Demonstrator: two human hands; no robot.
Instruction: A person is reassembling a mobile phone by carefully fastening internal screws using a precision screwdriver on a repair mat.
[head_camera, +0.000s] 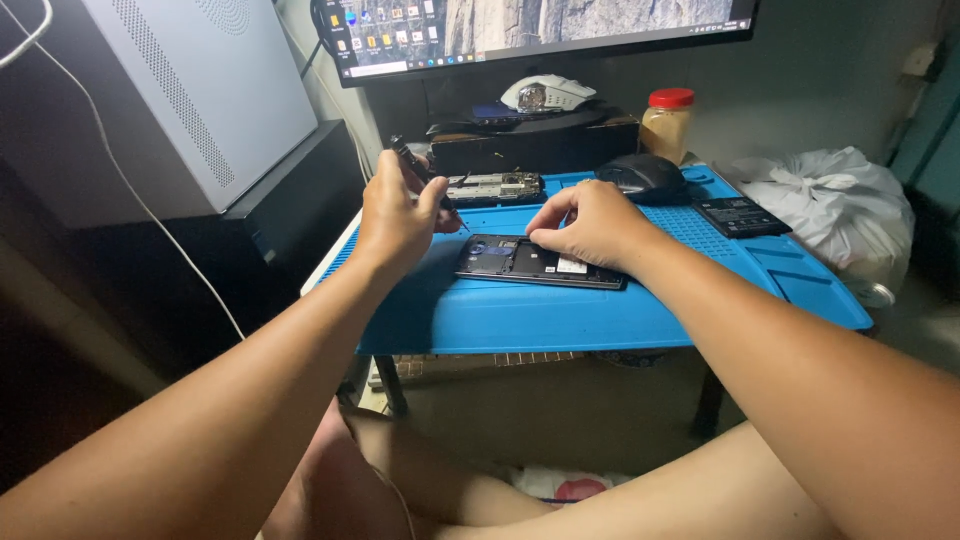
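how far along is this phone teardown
Done: the phone lies opened on the blue mat, back cover off, insides showing. A stripped inner frame and a flat black battery-like part lie apart on the mat.
In hand: the left hand holds a small screwdriver; the right hand presses on the phone.
Left: boards remain inside the phone.

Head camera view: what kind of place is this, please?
Probably a home corner used for repairing phones. A blue repair mat covers a small low table, an opened phone lies under the right hand, and the left hand holds a small screwdriver. A monitor stands behind.
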